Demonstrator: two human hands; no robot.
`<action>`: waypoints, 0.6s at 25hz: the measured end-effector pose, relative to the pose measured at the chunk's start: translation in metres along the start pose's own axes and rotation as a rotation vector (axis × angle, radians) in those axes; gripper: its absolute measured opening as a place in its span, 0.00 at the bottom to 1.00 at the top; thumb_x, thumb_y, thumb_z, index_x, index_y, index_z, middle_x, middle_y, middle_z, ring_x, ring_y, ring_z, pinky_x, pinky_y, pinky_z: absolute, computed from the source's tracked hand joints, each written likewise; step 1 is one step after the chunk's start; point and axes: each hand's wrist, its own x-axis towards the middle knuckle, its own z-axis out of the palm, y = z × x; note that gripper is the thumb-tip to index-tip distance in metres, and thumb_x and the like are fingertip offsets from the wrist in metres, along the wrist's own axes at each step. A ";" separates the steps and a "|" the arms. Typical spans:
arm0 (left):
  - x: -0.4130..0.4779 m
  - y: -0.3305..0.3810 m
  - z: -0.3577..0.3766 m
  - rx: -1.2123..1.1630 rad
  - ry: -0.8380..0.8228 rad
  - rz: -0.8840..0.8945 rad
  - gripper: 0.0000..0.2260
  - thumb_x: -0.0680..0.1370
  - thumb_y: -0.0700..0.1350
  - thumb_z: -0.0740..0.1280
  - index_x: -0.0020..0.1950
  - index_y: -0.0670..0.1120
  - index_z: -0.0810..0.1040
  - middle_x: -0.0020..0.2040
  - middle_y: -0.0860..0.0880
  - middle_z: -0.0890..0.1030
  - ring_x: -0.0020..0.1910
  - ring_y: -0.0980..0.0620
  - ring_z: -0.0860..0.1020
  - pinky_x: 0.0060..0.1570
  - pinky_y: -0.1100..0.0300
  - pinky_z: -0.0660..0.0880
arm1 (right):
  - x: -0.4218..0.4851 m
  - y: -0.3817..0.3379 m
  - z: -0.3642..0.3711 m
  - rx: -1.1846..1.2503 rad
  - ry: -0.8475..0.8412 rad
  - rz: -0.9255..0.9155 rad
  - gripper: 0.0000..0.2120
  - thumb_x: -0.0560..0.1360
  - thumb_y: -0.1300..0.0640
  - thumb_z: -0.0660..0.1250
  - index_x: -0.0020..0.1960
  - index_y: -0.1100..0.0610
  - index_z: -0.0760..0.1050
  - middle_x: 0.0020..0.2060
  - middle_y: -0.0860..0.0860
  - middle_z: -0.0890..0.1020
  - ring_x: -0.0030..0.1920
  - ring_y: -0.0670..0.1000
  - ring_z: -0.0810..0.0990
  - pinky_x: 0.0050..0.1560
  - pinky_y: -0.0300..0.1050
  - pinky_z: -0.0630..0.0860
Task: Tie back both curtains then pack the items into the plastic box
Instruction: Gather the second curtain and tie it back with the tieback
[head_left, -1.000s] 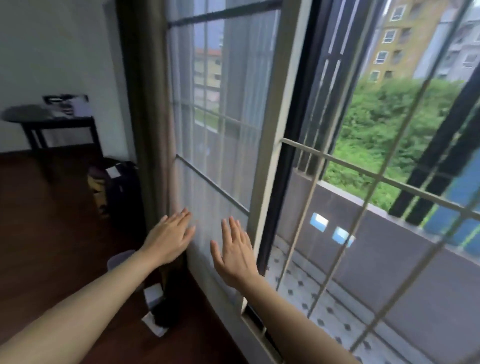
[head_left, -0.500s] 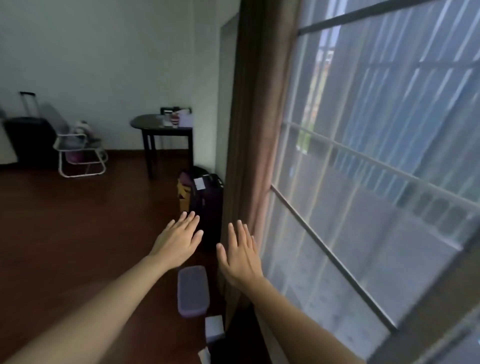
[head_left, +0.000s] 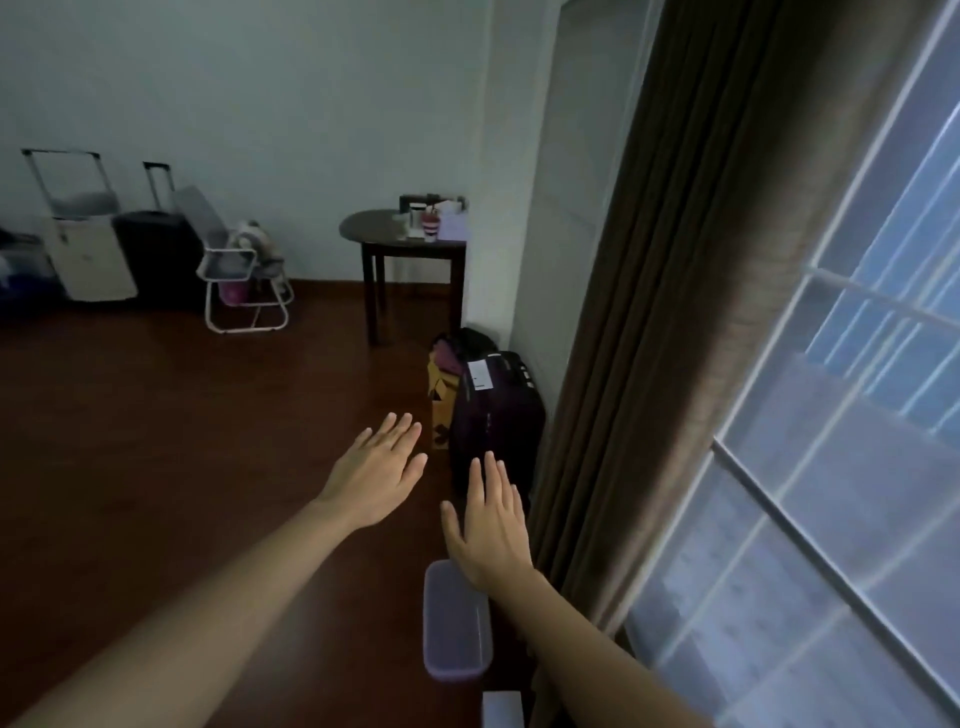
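A brown curtain (head_left: 691, 291) hangs loose beside the sheer-covered window (head_left: 831, 519), reaching the wooden floor (head_left: 156, 441). A dark suitcase (head_left: 493, 415) stands near its foot. The plastic box (head_left: 456, 621) lies on the floor below the right hand (head_left: 491, 530); the left hand (head_left: 376, 475) hovers beside it, both flat with fingers spread, holding nothing.

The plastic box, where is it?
The plastic box sits on the floor at the bottom of the head view, beside the brown curtain, just under the right hand.

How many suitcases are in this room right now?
3: a white suitcase and a dark suitcase by the far wall, and a dark purple suitcase beside the brown curtain. Others may be hidden.
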 end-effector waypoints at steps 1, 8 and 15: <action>0.019 -0.019 0.002 0.009 -0.007 0.026 0.25 0.82 0.54 0.47 0.77 0.45 0.53 0.78 0.48 0.53 0.77 0.51 0.48 0.74 0.53 0.51 | 0.018 -0.006 0.012 0.006 0.013 0.042 0.42 0.71 0.32 0.33 0.77 0.57 0.43 0.77 0.54 0.45 0.77 0.53 0.41 0.71 0.45 0.37; 0.136 -0.093 0.004 -0.058 -0.120 0.348 0.24 0.82 0.54 0.47 0.77 0.46 0.53 0.78 0.48 0.51 0.77 0.52 0.47 0.74 0.56 0.48 | 0.120 -0.032 0.059 0.000 0.120 0.405 0.41 0.70 0.35 0.34 0.77 0.58 0.45 0.77 0.56 0.45 0.77 0.55 0.41 0.73 0.47 0.41; 0.262 -0.063 0.024 -0.259 -0.120 0.549 0.24 0.83 0.52 0.48 0.77 0.45 0.53 0.78 0.46 0.49 0.77 0.50 0.47 0.74 0.55 0.50 | 0.196 0.007 0.048 -0.056 0.216 0.638 0.35 0.79 0.39 0.47 0.77 0.58 0.42 0.76 0.56 0.39 0.76 0.56 0.37 0.73 0.47 0.39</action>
